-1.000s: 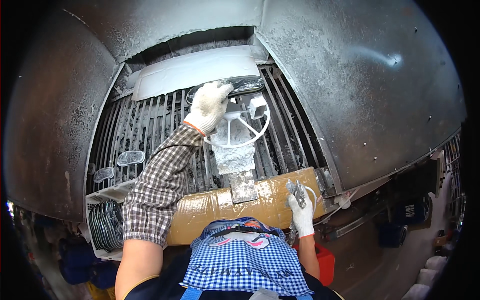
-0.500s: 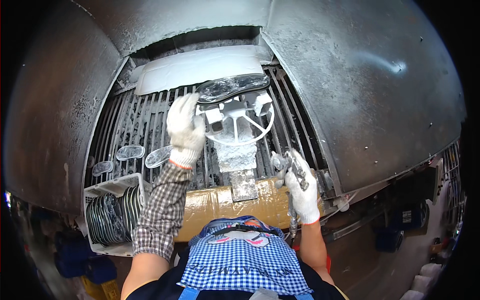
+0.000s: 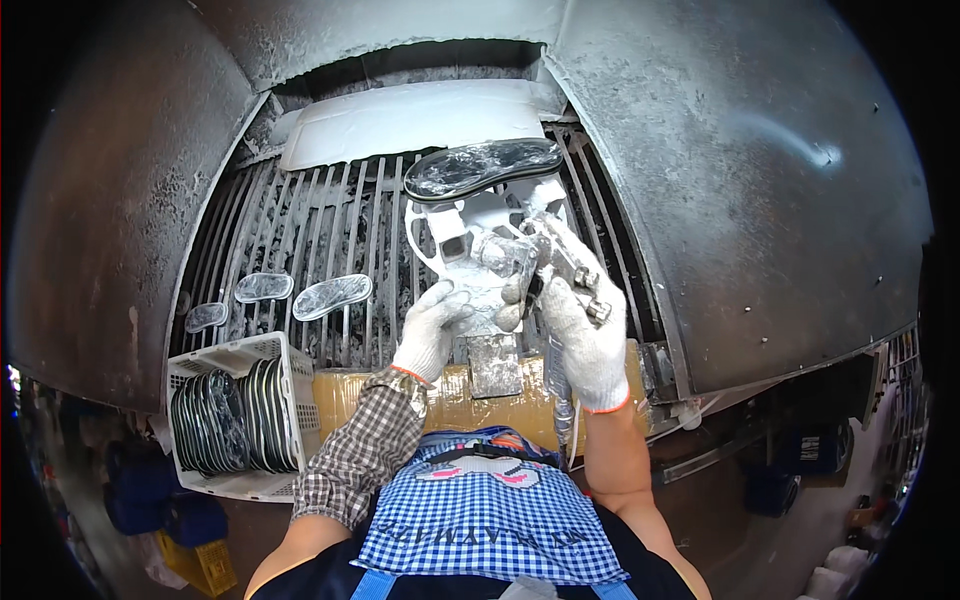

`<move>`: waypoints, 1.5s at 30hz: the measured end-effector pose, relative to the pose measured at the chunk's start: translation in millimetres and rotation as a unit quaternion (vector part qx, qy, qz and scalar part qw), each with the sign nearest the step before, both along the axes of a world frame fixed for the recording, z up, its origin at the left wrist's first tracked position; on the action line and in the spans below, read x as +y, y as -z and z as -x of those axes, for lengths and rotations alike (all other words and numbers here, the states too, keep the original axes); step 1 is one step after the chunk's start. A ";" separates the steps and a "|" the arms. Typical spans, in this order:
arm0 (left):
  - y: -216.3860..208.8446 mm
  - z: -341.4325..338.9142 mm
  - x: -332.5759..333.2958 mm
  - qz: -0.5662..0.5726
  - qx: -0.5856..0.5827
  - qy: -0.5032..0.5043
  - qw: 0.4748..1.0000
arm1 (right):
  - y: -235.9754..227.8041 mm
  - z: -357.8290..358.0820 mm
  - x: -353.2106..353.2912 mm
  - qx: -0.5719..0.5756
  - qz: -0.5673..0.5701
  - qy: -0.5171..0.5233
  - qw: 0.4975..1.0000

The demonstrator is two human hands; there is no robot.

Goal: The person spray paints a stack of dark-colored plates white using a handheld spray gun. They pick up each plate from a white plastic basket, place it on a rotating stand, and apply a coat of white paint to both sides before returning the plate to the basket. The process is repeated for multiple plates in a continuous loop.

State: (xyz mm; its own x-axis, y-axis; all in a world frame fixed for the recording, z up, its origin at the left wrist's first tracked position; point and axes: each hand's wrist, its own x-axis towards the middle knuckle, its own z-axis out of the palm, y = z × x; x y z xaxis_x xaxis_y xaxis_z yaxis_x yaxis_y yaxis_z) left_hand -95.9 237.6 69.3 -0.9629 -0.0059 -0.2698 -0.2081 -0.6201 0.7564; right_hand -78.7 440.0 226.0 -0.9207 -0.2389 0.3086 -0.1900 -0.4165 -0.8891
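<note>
My gloved right hand (image 3: pixel 587 335) grips a metal spray gun (image 3: pixel 515 258), with a hose hanging below it. My gloved left hand (image 3: pixel 432 328) is just left of the gun, near the white-crusted support; its fingers are loosely bent and apart, with nothing seen in them. Beyond both hands, a black shoe sole (image 3: pixel 483 169) with a pale edge line rests raised on blocks over a white-coated wheel-shaped stand (image 3: pixel 425 245). The gun and my right hand hide part of that stand.
Three small sole-shaped pieces (image 3: pixel 332 297) lie on the metal slats (image 3: pixel 345 225) to the left. A white plastic crate (image 3: pixel 298 400) holds several upright soles (image 3: pixel 210 425). A tape-covered ledge (image 3: pixel 345 402) runs along the front. Metal booth walls (image 3: pixel 740 210) and a white panel (image 3: pixel 410 120) enclose the slats.
My left hand has left the sole and come down toward me. My right hand has brought the spray gun up and left, in front of the stand.
</note>
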 end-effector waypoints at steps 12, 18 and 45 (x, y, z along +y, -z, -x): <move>1.1 13.6 6.9 -0.019 0.018 0.035 0.999 | 16.2 22.7 4.3 -0.015 -0.057 0.113 0.992; -4.7 11.8 8.1 -0.031 0.031 0.032 0.999 | 18.2 22.8 5.7 -0.029 0.006 0.113 0.993; -13.8 7.1 -4.4 -0.042 0.028 0.030 0.998 | 9.3 27.0 27.8 -0.017 0.022 0.201 0.979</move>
State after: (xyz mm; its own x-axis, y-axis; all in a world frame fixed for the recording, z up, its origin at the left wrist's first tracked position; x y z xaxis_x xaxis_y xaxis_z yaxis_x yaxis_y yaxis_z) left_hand -102.9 233.1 83.1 -0.9745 0.0723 -0.2122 -0.2052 -0.6690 0.7144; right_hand -105.7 467.8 216.7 -0.9477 0.1585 0.2772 -0.3165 -0.3513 -0.8812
